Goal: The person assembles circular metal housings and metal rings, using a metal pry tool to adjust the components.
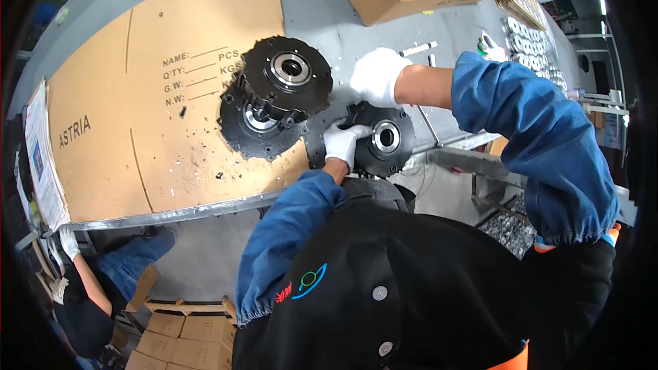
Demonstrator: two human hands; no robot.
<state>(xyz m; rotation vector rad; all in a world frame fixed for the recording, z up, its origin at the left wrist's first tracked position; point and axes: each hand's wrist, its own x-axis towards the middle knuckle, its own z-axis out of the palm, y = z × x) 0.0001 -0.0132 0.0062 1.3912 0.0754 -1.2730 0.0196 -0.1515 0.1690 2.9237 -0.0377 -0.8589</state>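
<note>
Look, the person has a black round part (pixel 386 138) right by the front edge of the table, close to their belly. I think it sits there so they can see down into its shiny ring and reach it without leaning. The left hand (pixel 341 145), in a white glove, lies on the side of it. Its thumb sticks out over the top, away from the fingers, maybe so the part can't slide or turn. I can't tell if it is pinching hard. The right hand (pixel 379 79) is up just past the part, with its fingers bunched in. I can't see if it has anything inside.

To the left, one big black wheel (pixel 286 81) leans over onto a lower black wheel (pixel 252 138), perhaps to save room. Both are on flat cardboard (pixel 103 116), which may be there so the table (pixel 322 20) doesn't scratch them. A pen (pixel 418 48) and a thin metal rod (pixel 430 125) lie near the right arm, where they would be easy to grab.
</note>
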